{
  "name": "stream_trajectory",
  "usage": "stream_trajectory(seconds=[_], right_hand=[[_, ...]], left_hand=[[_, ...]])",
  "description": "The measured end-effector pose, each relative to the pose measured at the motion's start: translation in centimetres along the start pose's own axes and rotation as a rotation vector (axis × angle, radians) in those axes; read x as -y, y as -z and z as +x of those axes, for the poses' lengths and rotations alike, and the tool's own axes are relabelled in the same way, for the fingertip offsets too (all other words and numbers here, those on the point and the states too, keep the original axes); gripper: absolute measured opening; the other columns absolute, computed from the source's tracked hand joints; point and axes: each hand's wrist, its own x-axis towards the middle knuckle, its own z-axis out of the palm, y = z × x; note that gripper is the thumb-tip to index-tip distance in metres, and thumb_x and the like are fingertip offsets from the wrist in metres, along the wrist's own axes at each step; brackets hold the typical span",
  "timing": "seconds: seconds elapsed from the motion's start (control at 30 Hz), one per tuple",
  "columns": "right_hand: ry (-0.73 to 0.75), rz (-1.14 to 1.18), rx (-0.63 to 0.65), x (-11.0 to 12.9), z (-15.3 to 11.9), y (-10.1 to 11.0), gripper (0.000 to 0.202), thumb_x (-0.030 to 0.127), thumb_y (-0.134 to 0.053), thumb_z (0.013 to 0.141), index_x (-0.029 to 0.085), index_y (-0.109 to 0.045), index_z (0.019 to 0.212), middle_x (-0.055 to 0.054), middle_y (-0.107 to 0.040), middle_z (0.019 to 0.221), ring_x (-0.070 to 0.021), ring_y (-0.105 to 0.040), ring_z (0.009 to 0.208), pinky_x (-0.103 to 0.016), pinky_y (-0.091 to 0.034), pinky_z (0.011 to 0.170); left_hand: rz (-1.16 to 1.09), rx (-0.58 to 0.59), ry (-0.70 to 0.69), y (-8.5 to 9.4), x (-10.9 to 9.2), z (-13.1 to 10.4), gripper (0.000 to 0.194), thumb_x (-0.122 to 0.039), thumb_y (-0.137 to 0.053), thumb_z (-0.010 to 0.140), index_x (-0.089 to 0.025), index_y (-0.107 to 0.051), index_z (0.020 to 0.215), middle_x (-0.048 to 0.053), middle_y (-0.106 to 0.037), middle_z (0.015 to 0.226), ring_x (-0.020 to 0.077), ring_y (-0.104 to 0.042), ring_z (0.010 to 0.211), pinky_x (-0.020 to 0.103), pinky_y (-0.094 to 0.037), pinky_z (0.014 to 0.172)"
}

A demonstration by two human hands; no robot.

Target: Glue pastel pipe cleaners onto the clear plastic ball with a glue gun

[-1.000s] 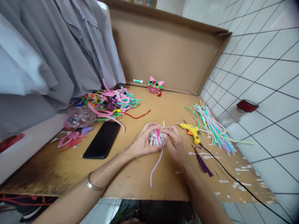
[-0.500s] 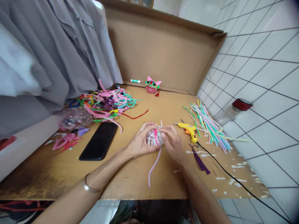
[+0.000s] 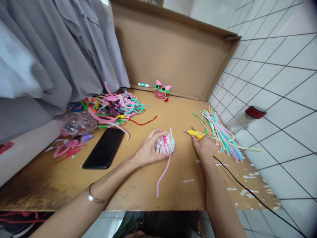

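Observation:
A clear round ball point(image 3: 170, 144) with white and pink strips around it rests in my left hand point(image 3: 150, 148), whose thumb and fingers curl round its left side. From the ball a pale pink pipe cleaner point(image 3: 162, 175) hangs down toward the table's front edge. To the right, my right hand point(image 3: 205, 146) is closed around the handle of a yellow glue gun point(image 3: 196, 134), its nozzle pointing left. The gun's black cable point(image 3: 237, 181) runs off to the lower right. My right hand covers most of the gun's handle.
A black phone point(image 3: 103, 148) lies left of my left hand. Behind it is a tangled heap of coloured pipe cleaners point(image 3: 116, 107). More pipe cleaners point(image 3: 224, 135) lie at the right, near a red-lidded jar point(image 3: 255, 112). A small pink-eared figure point(image 3: 160, 91) stands at the back.
My right hand has left the ball, moved right and closed on the glue gun. The purple tassel is no longer visible. My left hand still holds the ball.

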Motion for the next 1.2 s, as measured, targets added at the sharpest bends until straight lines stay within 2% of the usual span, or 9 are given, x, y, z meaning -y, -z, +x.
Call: stream_trajectory(seconds=[0.13, 0.3, 0.37, 0.43, 0.5, 0.57, 0.7, 0.8, 1.2], right_hand=[[-0.063, 0.036, 0.034, -0.2, 0.4, -0.8, 0.063, 0.059, -0.053, 0.084, 0.004, -0.062, 0.113, -0.024, -0.069, 0.099, -0.0366, -0.069, 0.09, -0.042, -0.049, 0.072], [-0.041, 0.159, -0.033, -0.9, 0.8, -1.1, 0.047, 0.048, -0.055, 0.082, 0.007, -0.067, 0.101, -0.022, -0.069, 0.097, -0.0324, -0.066, 0.086, -0.038, -0.046, 0.069], [0.012, 0.226, -0.121, -0.9, 0.8, -0.9, 0.042, 0.047, -0.055, 0.08, 0.009, -0.068, 0.092, -0.019, -0.068, 0.089, -0.0302, -0.064, 0.081, -0.037, -0.045, 0.067], [0.083, 0.317, -0.276, -0.6, 0.5, -0.5, 0.038, 0.047, -0.054, 0.079, 0.013, -0.066, 0.087, -0.015, -0.066, 0.084, -0.0284, -0.061, 0.079, -0.036, -0.044, 0.068], [0.15, 0.429, -0.43, 0.0, -0.2, 0.1, 0.034, 0.047, -0.052, 0.079, 0.016, -0.063, 0.087, -0.012, -0.065, 0.082, -0.0266, -0.059, 0.078, -0.035, -0.044, 0.068], [0.229, 0.537, -0.518, 0.6, -1.0, 0.6, 0.03, 0.047, -0.052, 0.079, 0.019, -0.06, 0.088, -0.008, -0.063, 0.078, -0.0239, -0.057, 0.073, -0.034, -0.044, 0.068], [0.379, 0.603, -0.556, 1.4, -2.5, 1.5, 0.022, 0.046, -0.055, 0.076, 0.025, -0.049, 0.075, -0.001, -0.054, 0.063, -0.0203, -0.053, 0.06, -0.032, -0.045, 0.064], [0.468, 0.598, -0.582, 1.5, -2.9, 1.6, 0.019, 0.043, -0.054, 0.075, 0.025, -0.046, 0.074, -0.002, -0.054, 0.064, -0.0203, -0.053, 0.061, -0.032, -0.045, 0.062], [0.589, 0.565, -0.642, 1.0, -2.9, 1.3, 0.013, 0.031, -0.055, 0.075, 0.022, -0.052, 0.084, 0.001, -0.05, 0.065, -0.0176, -0.051, 0.057, -0.03, -0.043, 0.058]], left_hand=[[-0.004, 0.012, -0.01, 0.1, 0.0, 0.1, 0.064, -0.031, -0.082, 0.066, -0.024, -0.051, 0.121, 0.012, -0.05, 0.13, 0.0302, -0.053, 0.126, 0.049, -0.044, 0.109], [-0.005, 0.014, 0.0, 0.1, -0.2, 0.1, 0.065, -0.03, -0.082, 0.065, -0.024, -0.051, 0.121, 0.012, -0.05, 0.13, 0.03, -0.053, 0.125, 0.049, -0.044, 0.109], [-0.008, 0.01, 0.008, 0.1, -0.2, 0.1, 0.064, -0.029, -0.082, 0.065, -0.024, -0.051, 0.121, 0.012, -0.05, 0.131, 0.0297, -0.053, 0.125, 0.048, -0.044, 0.109], [-0.01, 0.009, 0.011, 0.1, -0.3, 0.1, 0.065, -0.028, -0.082, 0.064, -0.024, -0.051, 0.121, 0.012, -0.05, 0.131, 0.0294, -0.053, 0.125, 0.047, -0.044, 0.109], [-0.016, 0.003, 0.005, 0.0, -0.3, 0.1, 0.065, -0.028, -0.082, 0.064, -0.024, -0.052, 0.121, 0.012, -0.05, 0.13, 0.0293, -0.053, 0.125, 0.047, -0.044, 0.109], [-0.032, -0.015, -0.001, 0.0, -0.2, 0.2, 0.066, -0.028, -0.083, 0.063, -0.024, -0.052, 0.12, 0.011, -0.052, 0.128, 0.029, -0.053, 0.125, 0.046, -0.044, 0.109], [-0.069, -0.054, 0.011, 0.0, 0.3, 0.3, 0.066, -0.03, -0.084, 0.061, -0.022, -0.053, 0.119, 0.01, -0.055, 0.123, 0.0273, -0.056, 0.119, 0.045, -0.046, 0.106], [-0.103, -0.069, 0.039, 0.1, 0.7, 0.4, 0.066, -0.033, -0.085, 0.06, -0.022, -0.054, 0.118, 0.008, -0.056, 0.122, 0.027, -0.057, 0.118, 0.043, -0.046, 0.104], [-0.142, -0.078, 0.086, 0.1, 0.5, 0.5, 0.065, -0.032, -0.085, 0.06, -0.021, -0.055, 0.116, 0.008, -0.057, 0.12, 0.0268, -0.057, 0.117, 0.041, -0.046, 0.103]])
